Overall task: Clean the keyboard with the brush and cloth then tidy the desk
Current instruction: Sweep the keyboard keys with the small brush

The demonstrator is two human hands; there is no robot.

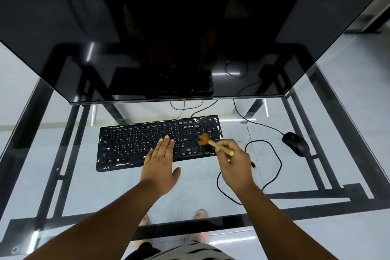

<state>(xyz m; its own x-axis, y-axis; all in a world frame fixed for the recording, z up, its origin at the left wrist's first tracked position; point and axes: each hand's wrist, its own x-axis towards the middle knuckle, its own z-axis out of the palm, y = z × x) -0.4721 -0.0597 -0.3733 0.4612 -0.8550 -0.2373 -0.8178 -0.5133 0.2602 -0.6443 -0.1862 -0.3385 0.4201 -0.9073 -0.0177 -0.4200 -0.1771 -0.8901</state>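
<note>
A black keyboard (135,143) with white specks along its edges lies on the glass desk (88,192), below the monitor. My left hand (160,162) rests flat on the keys right of centre, fingers straight. My right hand (234,162) grips the wooden handle of a small brush (213,143). Its blurred orange bristles touch the number pad at the keyboard's right end. No cloth is in view.
A large dark monitor (168,38) overhangs the back of the desk. A black mouse (295,143) sits at the right, and a loose black cable (272,154) loops between it and the keyboard. Feet show through the glass near the front edge.
</note>
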